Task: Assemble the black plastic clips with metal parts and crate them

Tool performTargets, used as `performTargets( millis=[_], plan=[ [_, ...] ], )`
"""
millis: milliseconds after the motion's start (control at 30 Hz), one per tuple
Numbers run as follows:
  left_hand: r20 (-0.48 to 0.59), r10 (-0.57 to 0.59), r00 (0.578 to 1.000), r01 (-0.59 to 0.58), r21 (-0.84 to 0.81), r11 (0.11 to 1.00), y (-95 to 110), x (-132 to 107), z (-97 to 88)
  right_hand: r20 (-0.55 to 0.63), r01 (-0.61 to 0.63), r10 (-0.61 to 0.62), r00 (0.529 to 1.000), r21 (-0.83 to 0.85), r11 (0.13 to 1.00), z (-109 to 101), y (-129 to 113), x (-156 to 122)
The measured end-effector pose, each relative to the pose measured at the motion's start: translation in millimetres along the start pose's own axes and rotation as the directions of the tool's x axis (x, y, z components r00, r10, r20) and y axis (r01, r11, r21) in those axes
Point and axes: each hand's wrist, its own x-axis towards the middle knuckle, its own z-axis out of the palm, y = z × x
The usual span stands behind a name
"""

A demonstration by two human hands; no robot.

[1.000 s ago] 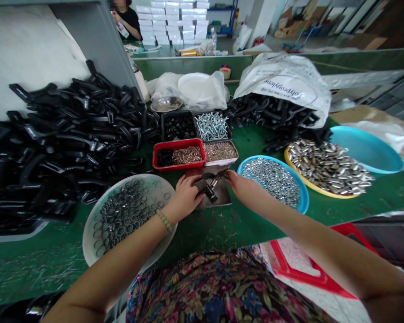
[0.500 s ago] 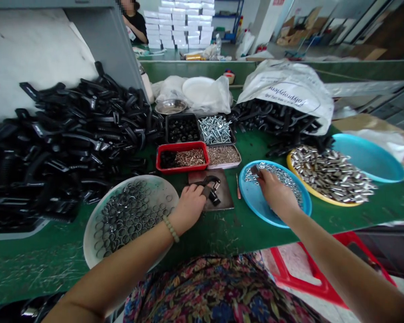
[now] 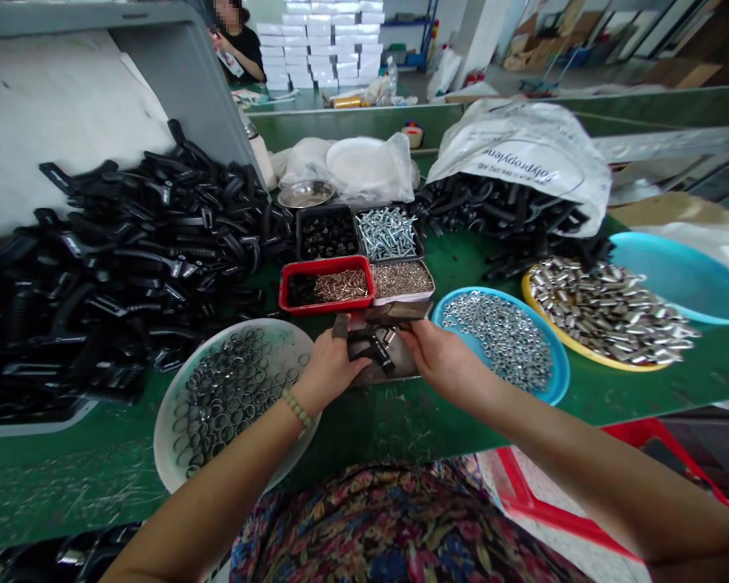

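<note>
My left hand (image 3: 326, 368), with a beaded bracelet at the wrist and dark tape on a finger, is closed on a black plastic handle-like part (image 3: 373, 350). That part has a shiny metal end and lies over a flat metal plate (image 3: 401, 366). My right hand (image 3: 446, 360) reaches in from the right, its dark-taped fingers closed at the part's metal end. Whatever sits between the right fingertips is hidden and blurred. A blue tray of small shiny nut-like pieces (image 3: 564, 376) stands just right of this hand. Beside my left hand is a white bowl of metal rings (image 3: 168, 453).
Black parts (image 3: 158, 243) are heaped at left. Behind the plate stand a red tray (image 3: 328, 308) of copper-coloured screws, a box of silver screws (image 3: 385, 233) and a black tray (image 3: 326, 231). A yellow tray (image 3: 620, 364) with metal sleeves and a white sack (image 3: 522, 154) stand right.
My right hand has left the blue tray and moved left to the black part's metal end. My left hand keeps hold of the part, its fingers shifted a little left.
</note>
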Motion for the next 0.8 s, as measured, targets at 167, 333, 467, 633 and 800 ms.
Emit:
performTargets(
  millis=[167, 333, 467, 633, 800],
  plan=[
    [0.055, 0.048, 0.997, -0.055, 0.145, 0.988, 9, -2, -7.6, 0.096, -0.054, 0.067, 0.993, -0.129, 0.99, 3, 20, -3],
    [0.224, 0.192, 0.955, -0.244, 0.232, 0.942, 23, -5, -7.2, -0.181, -0.404, 0.362, 0.914, -0.353, 0.844, -9, 92, -30],
    [0.251, 0.121, 0.96, -0.124, -0.003, 0.992, 33, 5, -16.9, -0.255, -0.431, 0.348, 0.902, -0.557, 0.71, -12, 124, -39],
    [0.436, -0.049, 0.898, 0.121, -0.138, 0.983, 31, 22, -25.7, -0.003, 0.093, -0.12, 0.993, -0.607, 0.789, 0, 80, -31],
    [0.227, 0.004, 0.974, -0.059, 0.233, 0.971, 20, 7, -17.0, 0.194, 0.266, -0.184, 0.964, -0.625, 0.734, 20, 57, -21]
  ],
)
